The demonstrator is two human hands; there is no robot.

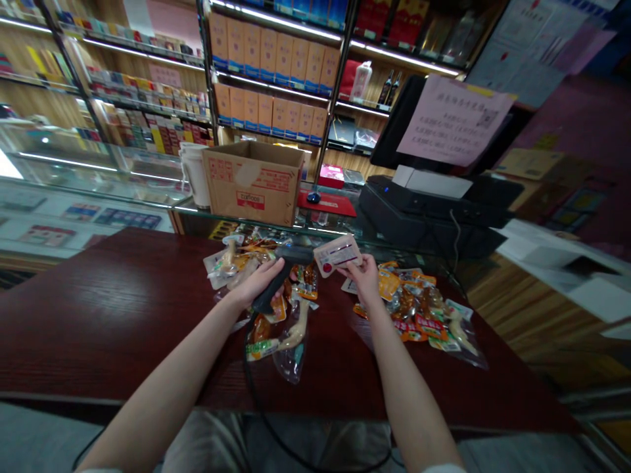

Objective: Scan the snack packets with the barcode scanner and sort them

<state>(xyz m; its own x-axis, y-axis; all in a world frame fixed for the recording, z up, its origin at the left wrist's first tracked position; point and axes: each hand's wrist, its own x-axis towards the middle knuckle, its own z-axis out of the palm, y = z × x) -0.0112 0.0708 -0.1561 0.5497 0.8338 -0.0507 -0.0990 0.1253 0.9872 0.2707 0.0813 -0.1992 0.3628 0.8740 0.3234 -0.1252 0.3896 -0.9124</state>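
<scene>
My left hand (261,282) is closed around the handle of a black corded barcode scanner (290,255), whose head points right. Between the fingers of my right hand (363,272) is a flat, pale snack packet (336,255) with printing and a red spot. The packet is held up just in front of the scanner's head. Under and around my left hand lies a pile of vacuum-packed snacks (298,332), partly hidden by the hand and scanner. Beside my right hand sits a second pile of packed snacks (417,305), with orange and red wrappers.
The dark red wooden table (123,315) bears both piles. Behind it, an open cardboard box (254,184) stands on a glass counter beside a white jug (194,174). A black checkout machine (428,203) is at right. The scanner's cable (251,387) hangs over the front edge.
</scene>
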